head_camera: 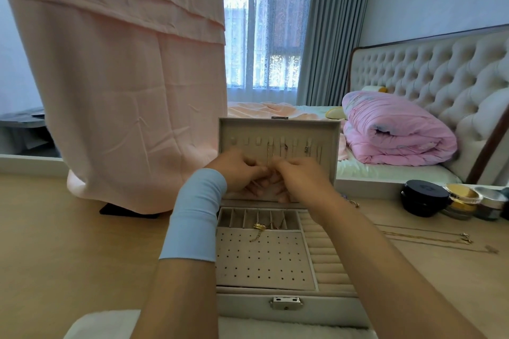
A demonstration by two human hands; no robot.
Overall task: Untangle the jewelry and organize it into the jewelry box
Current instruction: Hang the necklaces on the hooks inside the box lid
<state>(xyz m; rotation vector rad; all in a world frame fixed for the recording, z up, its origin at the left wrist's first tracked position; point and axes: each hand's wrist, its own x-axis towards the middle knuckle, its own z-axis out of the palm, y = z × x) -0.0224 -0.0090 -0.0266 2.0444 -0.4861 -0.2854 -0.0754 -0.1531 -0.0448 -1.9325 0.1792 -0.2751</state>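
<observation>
An open beige jewelry box (325, 264) stands on the wooden table, its lid (278, 129) upright with a row of hooks. A thin gold chain (268, 153) hangs from one hook, down to my fingertips. My left hand (238, 172) and my right hand (300, 176) meet in front of the lid, fingers curled, pinching the chain's lower end between them. A gold bracelet (259, 227) lies in the box's small compartments. Loose gold chains (440, 239) lie on the table to the right.
A pink cloth (124, 91) drapes over something at the left, with a black base beneath. Black and gold cosmetic jars (451, 198) stand at the far right. A bed with a pink rolled blanket shows behind. A white fluffy edge lies at the near side.
</observation>
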